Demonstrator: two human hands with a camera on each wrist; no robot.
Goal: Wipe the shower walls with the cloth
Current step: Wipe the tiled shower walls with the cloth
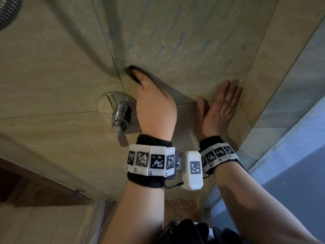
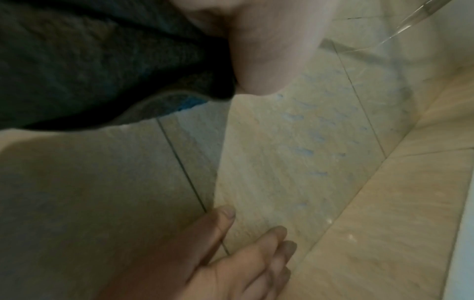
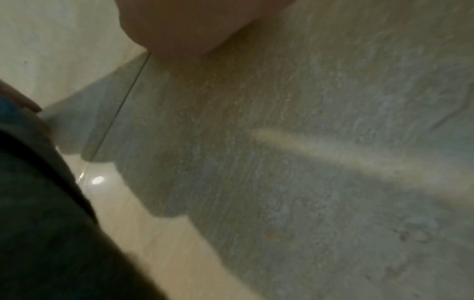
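My left hand (image 1: 154,106) presses a dark cloth (image 1: 131,71) against the beige tiled shower wall (image 1: 184,41), just above the tap. Only the cloth's far edge shows past the fingers in the head view. In the left wrist view the cloth (image 2: 102,60) fills the upper left, bunched under the palm with the thumb (image 2: 264,56) beside it. My right hand (image 1: 221,103) lies flat on the wall to the right, fingers straight, holding nothing. Its fingers (image 2: 256,253) also show low in the left wrist view. Faint blue streaks (image 1: 177,43) mark the tile above both hands.
A chrome tap with a round plate (image 1: 121,115) juts from the wall just left of my left wrist. A ribbed shower hose (image 1: 8,11) hangs at top left. A glass panel (image 1: 290,120) closes the right side. A wooden door (image 1: 26,187) is at lower left.
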